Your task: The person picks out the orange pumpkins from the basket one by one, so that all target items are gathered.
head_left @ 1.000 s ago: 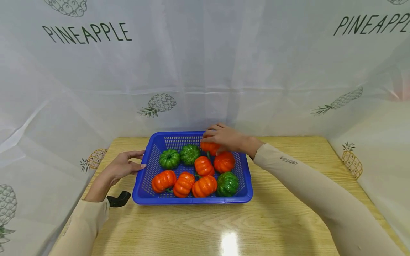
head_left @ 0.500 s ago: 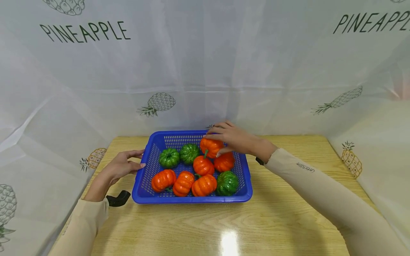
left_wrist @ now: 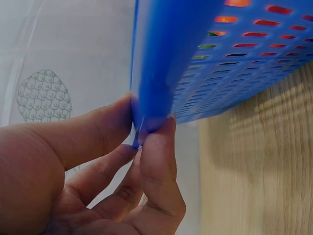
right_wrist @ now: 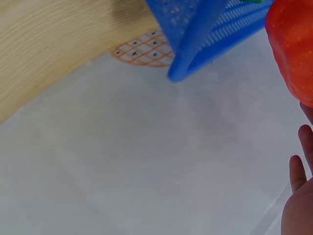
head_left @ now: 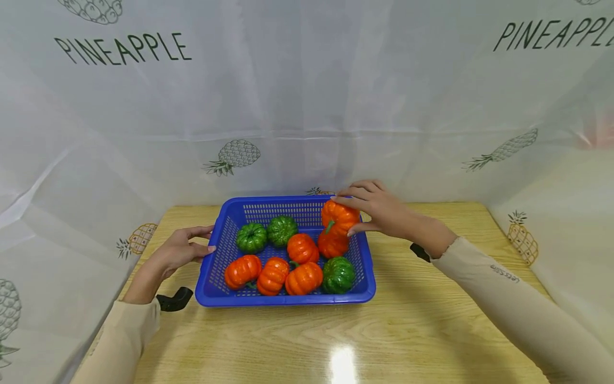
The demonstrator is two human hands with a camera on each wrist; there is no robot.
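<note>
A blue plastic basket [head_left: 288, 301] with slotted walls holds several orange pumpkins and green ones. My left hand [head_left: 178, 249] pinches its left rim; the left wrist view shows thumb and fingers closed on the blue rim [left_wrist: 159, 73]. At the back right corner my right hand [head_left: 384, 210] grips a small orange pumpkin [head_left: 339, 216] between thumb and fingers, its green stem facing the front left. The held pumpkin overlaps another orange-red pumpkin [head_left: 333, 244] in the head view. In the right wrist view the held pumpkin [right_wrist: 296, 46] shows at the right edge, cut off by the frame.
In the basket sit green pumpkins [head_left: 251, 238] at the back left, a green one [head_left: 338, 274] at the front right and orange ones [head_left: 243, 271] along the front. The wooden table [head_left: 268, 341] meets a white pineapple-print sheet [head_left: 307, 106] behind and at both sides.
My right hand has raised the orange pumpkin from among the others and carried it rightward to the basket's back right corner. My left hand has stayed on the rim.
</note>
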